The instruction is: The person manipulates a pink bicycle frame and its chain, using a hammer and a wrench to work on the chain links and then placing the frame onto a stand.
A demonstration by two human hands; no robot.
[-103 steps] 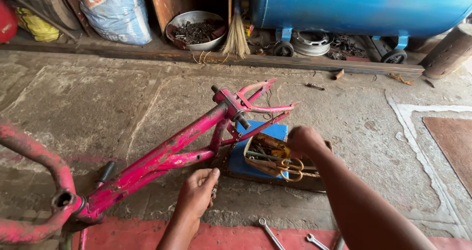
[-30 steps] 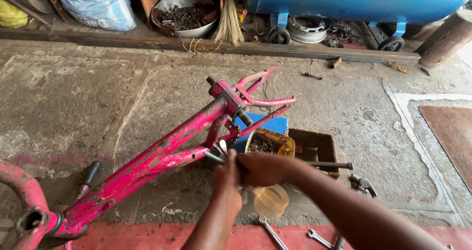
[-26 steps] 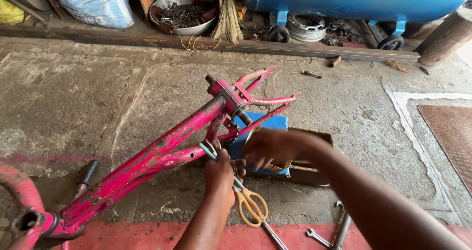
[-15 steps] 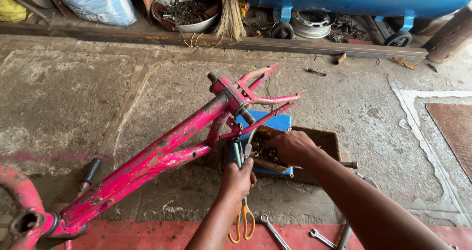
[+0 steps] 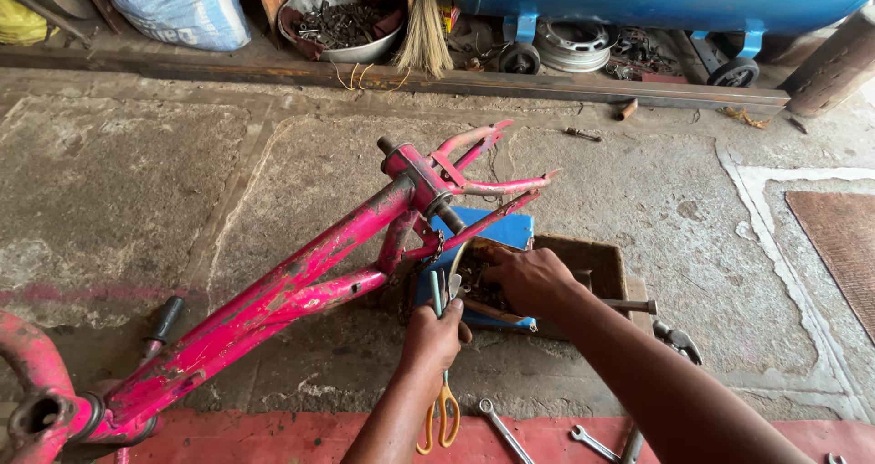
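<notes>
Left hand [image 5: 432,335] grips scissors [image 5: 439,400]; right hand [image 5: 527,280] seemingly inside tin [image 5: 474,282].

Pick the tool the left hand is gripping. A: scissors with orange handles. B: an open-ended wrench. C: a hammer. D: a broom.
A: the left hand is closed around the blades of the scissors, whose orange handle loops hang below the fist, beside the pink bicycle frame.
</notes>
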